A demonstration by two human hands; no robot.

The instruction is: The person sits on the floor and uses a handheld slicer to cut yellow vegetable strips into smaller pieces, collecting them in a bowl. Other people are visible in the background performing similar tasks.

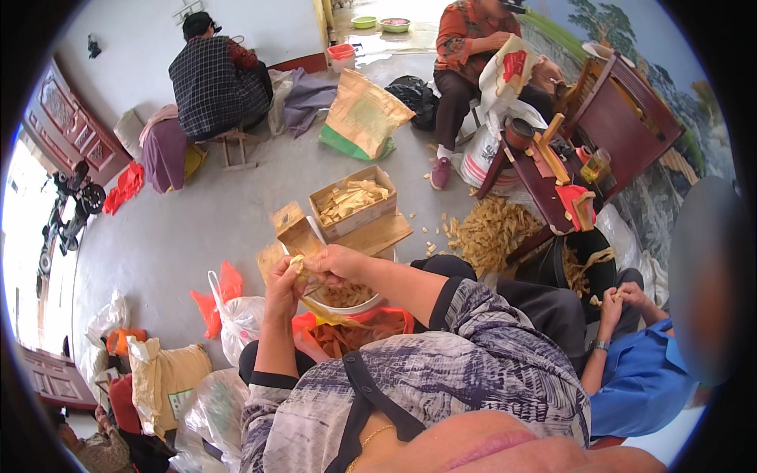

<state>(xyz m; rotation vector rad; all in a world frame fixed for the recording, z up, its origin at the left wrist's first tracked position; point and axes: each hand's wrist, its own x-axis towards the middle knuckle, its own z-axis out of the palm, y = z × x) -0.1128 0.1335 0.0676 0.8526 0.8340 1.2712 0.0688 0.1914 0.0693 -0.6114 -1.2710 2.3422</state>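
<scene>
My left hand (282, 290) and my right hand (338, 263) meet in front of me, both gripping a pale yellow strip (297, 263) that is bunched between their fingertips. A longer yellow-brown strip (331, 315) trails below my left hand towards a red plastic bag (397, 318) holding brown strips. Under my hands is a white tub (358, 306) with small yellow-brown pieces in it. Beyond it a wooden board (378, 235) bears a cardboard box (349, 225) filled with flat, pale yellow pieces (355, 198). Whether the bunched strip is knotted or folded, I cannot tell.
To my right lies a heap of yellow-brown pieces (494, 230), beside a black bucket (556, 260). A co-worker's hands (621, 298) hold a small piece there. A dark red chair (541, 183) carries tools. Two other people sit farther back. Plastic bags (241, 322) stand at my left.
</scene>
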